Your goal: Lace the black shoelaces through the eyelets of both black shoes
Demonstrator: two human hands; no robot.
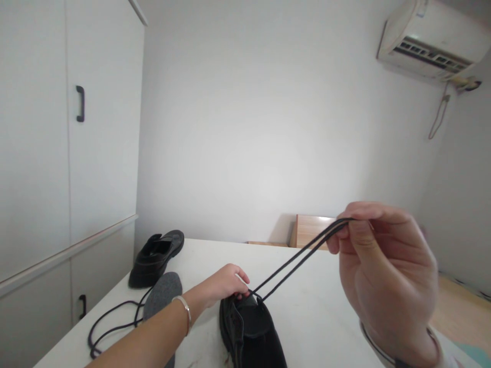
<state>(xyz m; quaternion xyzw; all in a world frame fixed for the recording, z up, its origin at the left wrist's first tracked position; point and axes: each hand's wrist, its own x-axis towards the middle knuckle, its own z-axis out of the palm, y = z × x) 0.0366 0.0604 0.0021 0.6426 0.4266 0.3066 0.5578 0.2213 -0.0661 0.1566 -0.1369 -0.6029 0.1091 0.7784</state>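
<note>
A black shoe (255, 327) stands on the white table at the bottom centre, its opening facing me. Two strands of black shoelace (297, 260) run taut from its eyelets up to the right. My right hand (387, 266), raised at the right, pinches both strands between thumb and fingers. At the shoe's lacing, my left hand (232, 281) has its fingers closed near the lace base; what exactly its fingertips grip is partly hidden. A bracelet (186, 313) circles the left wrist.
Another black shoe (156, 255) sits at the table's far left. A grey insole (163, 294) and a loose black lace (111, 327) lie in front of it. White cabinets (103, 153) border the left side; a wooden piece (312, 230) stands behind the table (318, 312).
</note>
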